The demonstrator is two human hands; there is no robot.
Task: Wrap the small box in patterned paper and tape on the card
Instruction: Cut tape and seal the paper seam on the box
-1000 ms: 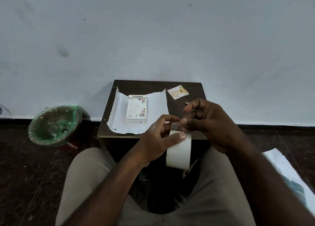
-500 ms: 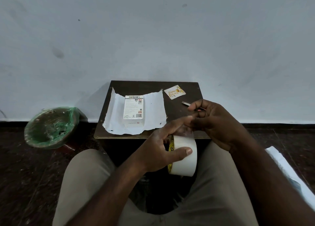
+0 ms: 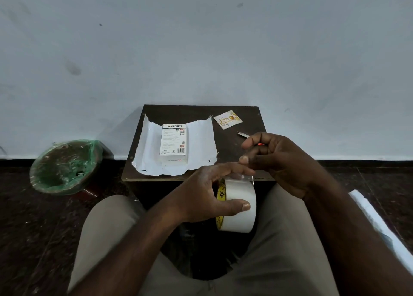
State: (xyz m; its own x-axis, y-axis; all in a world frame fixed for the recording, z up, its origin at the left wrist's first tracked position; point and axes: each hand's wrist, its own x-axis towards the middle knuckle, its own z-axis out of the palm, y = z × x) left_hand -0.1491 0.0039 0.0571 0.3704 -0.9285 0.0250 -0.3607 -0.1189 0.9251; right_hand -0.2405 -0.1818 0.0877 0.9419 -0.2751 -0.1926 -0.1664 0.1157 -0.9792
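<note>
a small dark table (image 3: 242, 113) stands against a pale wall, on a dark speckled floor. a green-lined bin (image 3: 64, 166) sits at the left of the frame, and a white roll (image 3: 375, 219) lies at the lower right. the box (image 3: 173, 142) lies flat at the centre of the white paper (image 3: 201, 143), label up. its long axis runs up-down in the frame and its printed top end points at the wall. the card (image 3: 228, 119) lies right of the paper, apart from it, tilted. a thin metal tool (image 3: 243, 135) lies just behind your right hand (image 3: 279, 161). your left hand (image 3: 205, 193) grips the tape (image 3: 240, 206) over your lap, below the table's near edge. your right fingers curl and pinch its clear loose end.
</note>
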